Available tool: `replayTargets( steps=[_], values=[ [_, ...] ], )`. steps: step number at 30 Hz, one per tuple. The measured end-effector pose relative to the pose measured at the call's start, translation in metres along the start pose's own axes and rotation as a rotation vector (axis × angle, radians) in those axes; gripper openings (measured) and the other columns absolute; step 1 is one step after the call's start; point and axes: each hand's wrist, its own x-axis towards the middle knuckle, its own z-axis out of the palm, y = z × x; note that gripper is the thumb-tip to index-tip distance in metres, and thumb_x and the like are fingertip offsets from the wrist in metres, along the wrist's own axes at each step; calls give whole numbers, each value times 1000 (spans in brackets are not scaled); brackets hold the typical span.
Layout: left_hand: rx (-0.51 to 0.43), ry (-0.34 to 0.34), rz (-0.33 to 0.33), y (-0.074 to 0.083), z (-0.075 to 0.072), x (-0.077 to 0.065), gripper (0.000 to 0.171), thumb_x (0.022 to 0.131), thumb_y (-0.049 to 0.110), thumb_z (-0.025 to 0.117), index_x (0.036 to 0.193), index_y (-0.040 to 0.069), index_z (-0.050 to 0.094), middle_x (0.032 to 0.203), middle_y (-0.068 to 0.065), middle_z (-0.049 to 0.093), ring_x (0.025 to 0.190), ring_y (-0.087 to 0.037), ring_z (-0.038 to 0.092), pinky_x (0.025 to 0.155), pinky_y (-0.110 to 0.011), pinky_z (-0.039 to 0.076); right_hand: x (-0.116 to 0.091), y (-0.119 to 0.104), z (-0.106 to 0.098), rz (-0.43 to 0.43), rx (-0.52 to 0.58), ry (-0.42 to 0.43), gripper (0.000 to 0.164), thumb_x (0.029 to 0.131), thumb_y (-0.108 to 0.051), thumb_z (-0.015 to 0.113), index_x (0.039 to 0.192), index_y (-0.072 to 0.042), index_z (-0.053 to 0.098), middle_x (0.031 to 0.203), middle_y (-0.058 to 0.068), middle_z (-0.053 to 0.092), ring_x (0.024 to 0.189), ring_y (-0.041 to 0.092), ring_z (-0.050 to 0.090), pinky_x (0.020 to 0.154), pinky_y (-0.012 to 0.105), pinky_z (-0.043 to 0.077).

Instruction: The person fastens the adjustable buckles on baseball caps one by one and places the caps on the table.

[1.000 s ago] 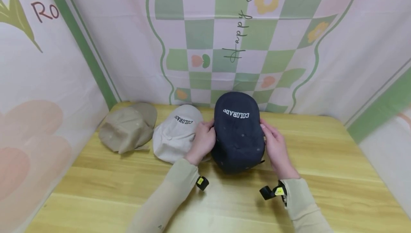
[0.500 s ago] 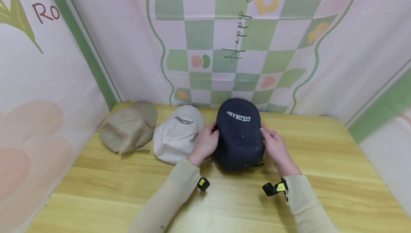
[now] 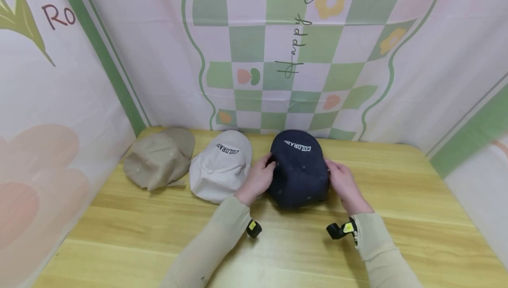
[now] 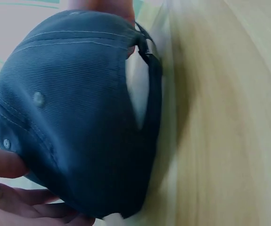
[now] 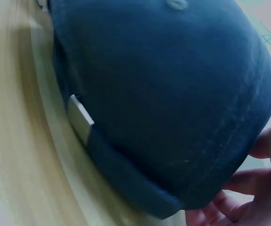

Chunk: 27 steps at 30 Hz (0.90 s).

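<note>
In the head view a navy baseball cap (image 3: 299, 177) with white COLORADO lettering is held between both hands, low over the wooden table, its brim toward the back curtain. My left hand (image 3: 257, 180) grips its left side, thumb against the crown and fingers tucked at the lower edge. On the opposite side my right hand (image 3: 344, 184) holds the edge. The cap's rear opening and strap (image 4: 154, 89) face the table in the left wrist view. A small pale tag (image 5: 80, 120) shows on the rim in the right wrist view.
Left of the navy cap lies a light grey cap (image 3: 216, 173) with dark lettering, close to my left hand. Farther left sits a khaki cap (image 3: 152, 162). A patterned curtain (image 3: 274, 58) stands behind the table (image 3: 293, 252), and another cloth panel (image 3: 59, 94) borders the left side.
The navy cap has come down and slightly right, with both hands still holding it. Its brim has tipped lower. The grey and khaki caps have stayed put.
</note>
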Motion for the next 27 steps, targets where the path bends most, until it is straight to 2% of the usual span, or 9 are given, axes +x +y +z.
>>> replayTargets(
  steps=[5, 8, 11, 15, 20, 23, 27],
  values=[
    [-40, 9, -44, -1, 6, 2, 47, 106, 17, 48, 148, -4, 47, 150, -20, 48, 140, -33, 42, 116, -39, 32, 0, 3, -1, 93, -24, -14, 84, 106, -57, 30, 150, 14, 33, 153, 32, 34, 139, 41, 34, 117, 49, 27],
    [-38, 20, -71, -1, 8, 3, 48, 106, 18, 48, 149, -3, 46, 151, -20, 48, 140, -33, 42, 117, -39, 32, 0, 3, -1, 112, -14, -36, 87, 105, -60, 30, 154, 12, 26, 159, 30, 26, 145, 40, 27, 120, 50, 21],
    [-46, 26, -90, -1, 9, 4, 50, 107, 19, 47, 151, -3, 43, 152, -19, 45, 142, -33, 39, 117, -40, 31, 1, 4, 0, 110, 6, -44, 87, 105, -61, 31, 155, 10, 26, 159, 28, 27, 143, 38, 28, 119, 49, 22],
    [-75, 48, -115, 0, 7, 6, 53, 107, 21, 47, 154, -1, 39, 156, -18, 41, 144, -31, 35, 119, -39, 27, 2, 5, 0, 87, 29, -50, 84, 105, -61, 32, 157, 5, 27, 161, 24, 27, 146, 36, 26, 120, 47, 21],
    [-101, 58, -76, 9, -1, 7, 53, 108, 23, 45, 156, 2, 37, 159, -14, 37, 147, -28, 31, 120, -37, 23, 4, 1, 0, 50, 51, -29, 82, 105, -60, 33, 158, 2, 27, 162, 24, 26, 147, 38, 26, 120, 50, 21],
    [-107, 41, -47, 17, -8, 8, 53, 110, 26, 42, 157, 4, 35, 161, -12, 35, 148, -27, 29, 121, -36, 21, 5, -4, -2, -5, 69, 23, 80, 106, -59, 35, 158, 1, 27, 162, 22, 27, 148, 38, 24, 120, 52, 19],
    [-147, 31, -39, 23, -17, 9, 53, 110, 29, 41, 158, 7, 34, 162, -11, 32, 149, -25, 26, 121, -36, 19, 6, -14, -7, -83, 73, 92, 78, 105, -60, 38, 159, -4, 28, 164, 16, 27, 151, 35, 18, 121, 52, 16]
  ],
)
